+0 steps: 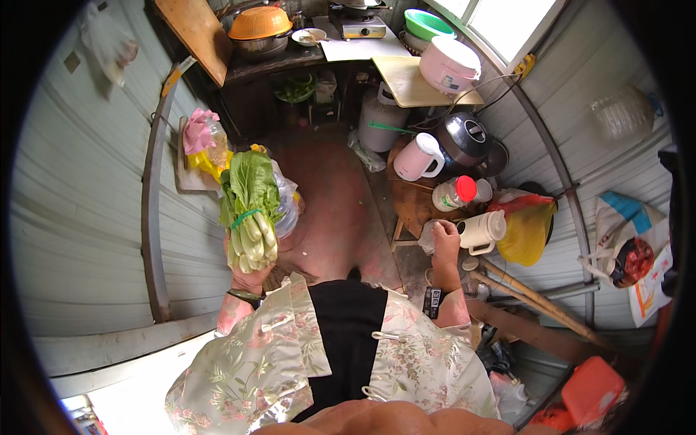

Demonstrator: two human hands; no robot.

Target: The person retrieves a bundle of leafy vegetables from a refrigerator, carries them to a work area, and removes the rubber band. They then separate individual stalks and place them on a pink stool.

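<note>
At eight o'clock, the left hand (251,278) holds greens (250,196) by their stalk ends, likely for support; at three, the right hand (445,241) pinches clear plastic (426,236).

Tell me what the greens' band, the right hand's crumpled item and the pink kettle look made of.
Green band: perhaps plastic tape, evenly coloured; finish unclear.
Crumpled item, right hand: probably thin plastic film, wrinkled and translucent.
Pink kettle: its smooth, softly shiny shell suggests plastic, possibly painted metal.
</note>
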